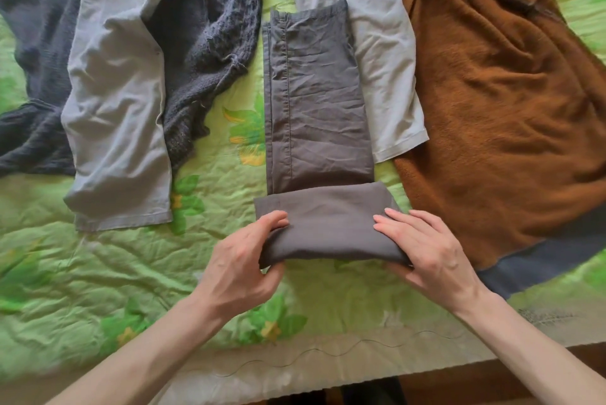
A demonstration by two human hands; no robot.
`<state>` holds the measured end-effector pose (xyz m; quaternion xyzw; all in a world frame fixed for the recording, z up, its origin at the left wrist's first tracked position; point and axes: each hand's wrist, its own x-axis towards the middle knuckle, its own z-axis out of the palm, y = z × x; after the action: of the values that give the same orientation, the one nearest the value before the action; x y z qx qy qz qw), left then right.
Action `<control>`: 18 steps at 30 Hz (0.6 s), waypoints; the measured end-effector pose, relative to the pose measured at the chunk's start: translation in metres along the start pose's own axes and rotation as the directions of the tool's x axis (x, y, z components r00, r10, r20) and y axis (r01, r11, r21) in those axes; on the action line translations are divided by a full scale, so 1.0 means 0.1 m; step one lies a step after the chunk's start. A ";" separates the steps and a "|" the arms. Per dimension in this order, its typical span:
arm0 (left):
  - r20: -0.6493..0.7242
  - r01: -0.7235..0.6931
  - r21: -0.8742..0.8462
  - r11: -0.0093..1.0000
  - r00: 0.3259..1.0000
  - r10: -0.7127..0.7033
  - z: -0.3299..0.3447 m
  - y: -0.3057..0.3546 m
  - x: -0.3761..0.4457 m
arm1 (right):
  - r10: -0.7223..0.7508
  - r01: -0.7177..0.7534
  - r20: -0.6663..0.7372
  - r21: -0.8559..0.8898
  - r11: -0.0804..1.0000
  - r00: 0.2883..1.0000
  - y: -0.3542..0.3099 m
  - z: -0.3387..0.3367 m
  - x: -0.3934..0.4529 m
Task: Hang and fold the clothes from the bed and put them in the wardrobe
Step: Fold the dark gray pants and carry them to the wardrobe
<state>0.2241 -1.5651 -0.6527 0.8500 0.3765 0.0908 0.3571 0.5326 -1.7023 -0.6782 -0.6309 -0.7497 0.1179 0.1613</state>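
Observation:
A pair of dark grey trousers (314, 103) lies lengthwise in the middle of the bed, legs stacked and pointing away from me. Its near end is doubled over into a thick fold (328, 224). My left hand (242, 260) grips the fold's left end, fingers on top and thumb beneath. My right hand (426, 247) holds the right end the same way, fingers lying over the cloth.
On the green floral bedspread (98, 273) lie light grey trousers (118, 103), a dark knitted sweater (210, 37), a dark blue garment (32, 43) at far left, a pale grey top (380, 43) and a brown fleece (501, 103). The bed's near edge (328, 368) runs below my forearms.

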 end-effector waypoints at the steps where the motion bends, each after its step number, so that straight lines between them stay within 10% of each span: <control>1: -0.029 0.004 -0.039 0.999 1.000 -0.005 -0.02 0.00 -0.02 | 0.023 -0.022 -0.034 0.035 0.999 0.999 -0.01 -0.02 0.00; 5: -0.152 0.136 -0.265 0.955 0.972 -0.181 -0.01 0.00 -0.07 | 0.304 -0.237 -0.155 0.347 0.908 0.940 -0.12 -0.10 -0.02; 9: -0.205 0.238 -0.458 0.856 0.909 -0.362 0.06 0.08 0.00 | 0.664 -0.448 -0.146 0.631 0.633 0.734 -0.31 -0.12 0.07; 18: -0.153 0.442 -0.681 0.584 0.694 -0.703 0.34 -0.09 0.47 | 0.756 -0.631 -0.003 0.548 0.549 0.654 -0.37 0.53 0.54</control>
<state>0.2662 -1.5465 -0.6889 0.4798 0.6530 0.2557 0.5273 0.4706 -1.6538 -0.7076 -0.8205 -0.3525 0.2857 0.3477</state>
